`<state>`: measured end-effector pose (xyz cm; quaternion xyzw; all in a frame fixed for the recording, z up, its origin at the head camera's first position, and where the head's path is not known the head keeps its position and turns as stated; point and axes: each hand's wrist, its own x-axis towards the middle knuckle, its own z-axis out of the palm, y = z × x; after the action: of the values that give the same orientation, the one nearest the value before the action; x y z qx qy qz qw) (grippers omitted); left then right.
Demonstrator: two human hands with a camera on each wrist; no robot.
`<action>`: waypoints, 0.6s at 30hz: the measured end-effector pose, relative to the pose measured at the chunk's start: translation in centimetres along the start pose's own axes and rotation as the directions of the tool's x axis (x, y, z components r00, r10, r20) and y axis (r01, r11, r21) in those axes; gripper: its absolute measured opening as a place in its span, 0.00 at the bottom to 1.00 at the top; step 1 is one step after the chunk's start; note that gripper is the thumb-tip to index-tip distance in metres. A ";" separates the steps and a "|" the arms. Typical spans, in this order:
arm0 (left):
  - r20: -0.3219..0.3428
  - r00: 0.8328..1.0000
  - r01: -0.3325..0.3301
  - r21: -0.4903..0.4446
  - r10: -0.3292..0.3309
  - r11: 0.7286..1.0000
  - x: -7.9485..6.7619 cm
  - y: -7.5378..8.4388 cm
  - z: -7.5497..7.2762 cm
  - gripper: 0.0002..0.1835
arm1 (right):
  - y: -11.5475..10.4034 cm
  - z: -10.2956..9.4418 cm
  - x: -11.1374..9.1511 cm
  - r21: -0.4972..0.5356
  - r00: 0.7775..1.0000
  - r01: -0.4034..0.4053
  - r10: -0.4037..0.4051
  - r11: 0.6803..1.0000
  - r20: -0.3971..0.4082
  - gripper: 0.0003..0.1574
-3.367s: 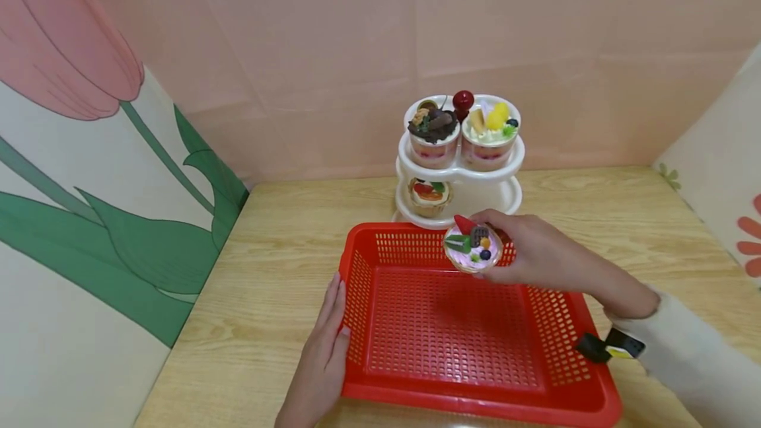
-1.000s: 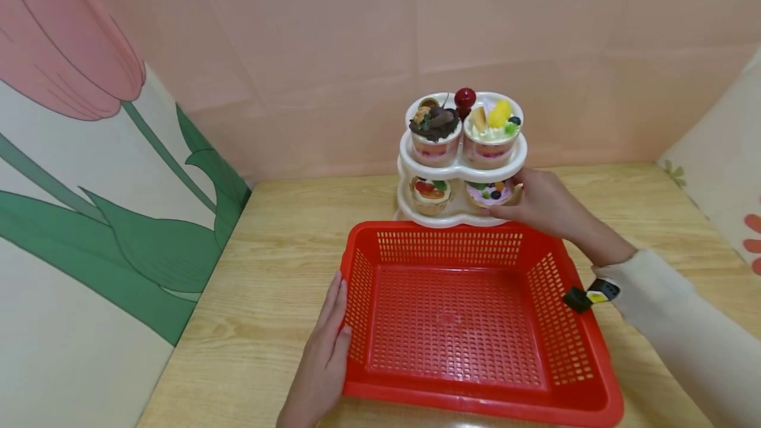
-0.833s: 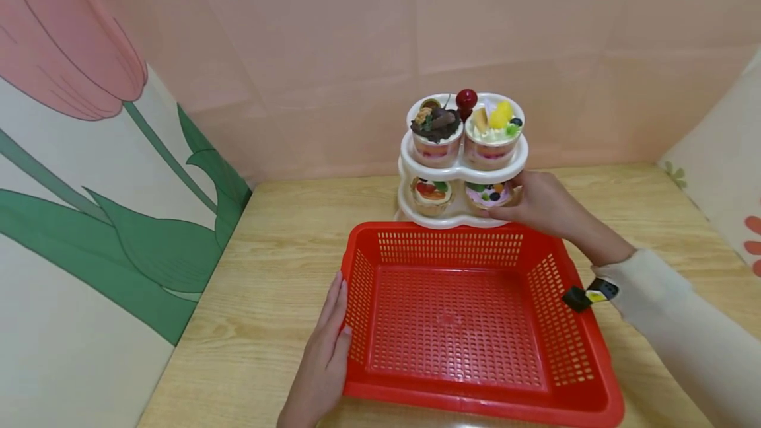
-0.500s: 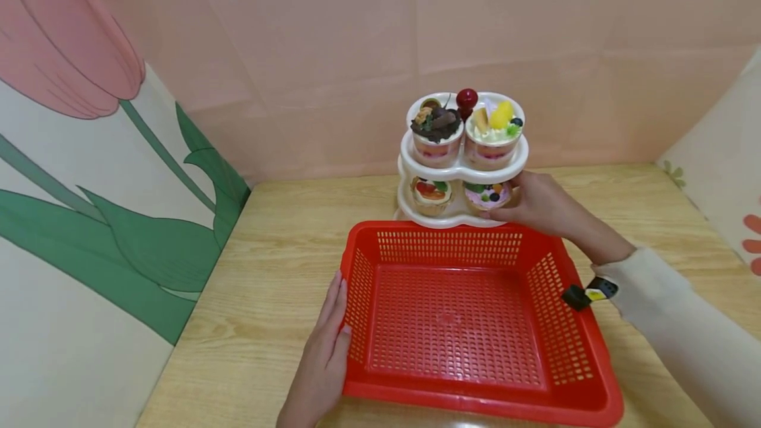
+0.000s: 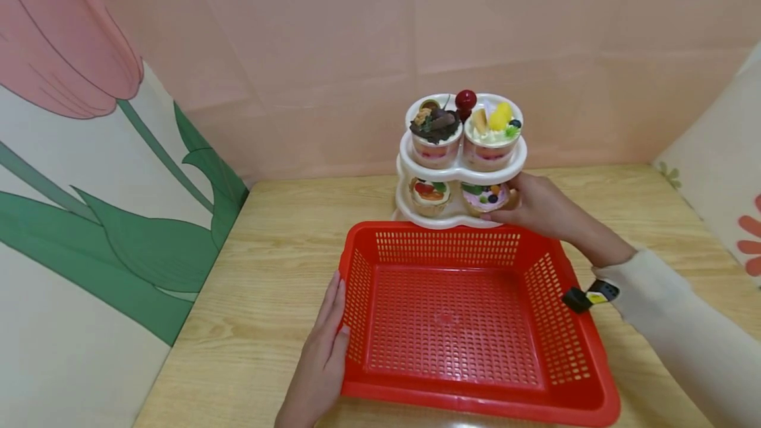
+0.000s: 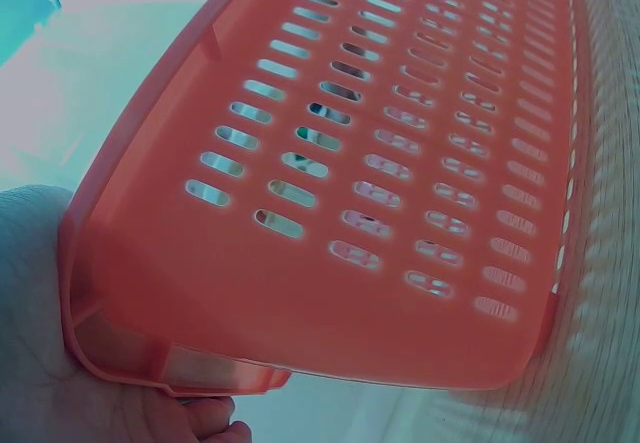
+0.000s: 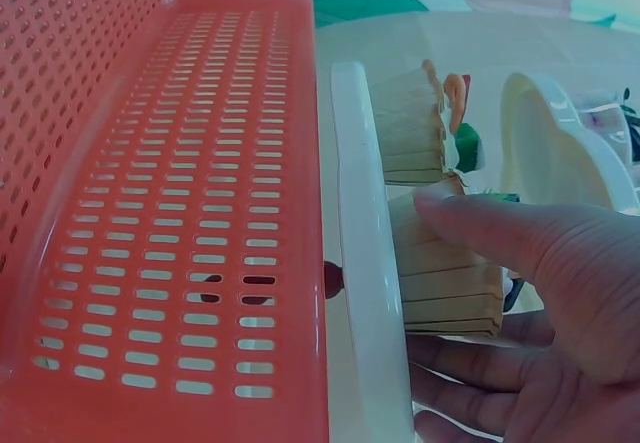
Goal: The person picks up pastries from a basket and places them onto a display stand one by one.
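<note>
On the right side of the lower tier of a white two-tier stand, my right hand grips a tart with lilac cream and berries. In the right wrist view, the thumb presses the tart's pleated side and the other fingers lie round its far side. Beside it sits a tart with white cream and red fruit. My left hand rests along the left side of a red plastic basket, its fingers straight against the rim. Nothing lies in the basket.
The upper tier bears a chocolate-topped dessert cup and a fruit-topped cup, with a red cherry-like knob behind them. The basket stands right in front of the stand on the wooden table. A pink-covered wall rises behind.
My right hand has carried the lilac tart from above the basket to the stand's lower tier. Within the last second the tart has shifted slightly left. My left hand has stayed at the basket.
</note>
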<state>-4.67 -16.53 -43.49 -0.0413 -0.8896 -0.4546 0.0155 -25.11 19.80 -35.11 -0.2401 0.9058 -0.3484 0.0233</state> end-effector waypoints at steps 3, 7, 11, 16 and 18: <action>0.006 1.000 -0.001 0.000 0.001 1.000 0.1 0.0 0.0 0.38 | 0.1 -0.1 -0.2 -0.004 1.000 0.012 -0.012 1.000 -0.009 0.46; 0.015 1.000 0.013 0.002 -0.013 1.000 0.2 -0.1 0.1 0.38 | 0.2 -0.3 -0.6 -0.025 0.999 0.037 -0.038 0.999 -0.020 0.43; 0.021 0.999 0.036 0.005 -0.036 0.999 0.2 -0.1 0.1 0.38 | 0.2 -0.4 -0.8 -0.017 1.000 0.021 -0.021 1.000 -0.006 0.42; 0.044 0.997 0.060 0.012 -0.060 0.998 0.3 -0.1 -0.3 0.39 | 0.3 -0.4 -1.0 -0.017 1.000 0.018 -0.018 1.000 0.000 0.37; 0.065 0.994 0.083 0.013 -0.084 0.996 0.2 -0.1 -0.5 0.39 | 0.4 -0.4 -1.2 -0.017 1.000 0.016 -0.016 1.000 -0.001 0.35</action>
<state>-4.93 -16.99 -43.23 -0.0190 -0.8928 -0.4488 -0.0324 -24.31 20.84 -35.17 -0.2472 0.9067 -0.3412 0.0180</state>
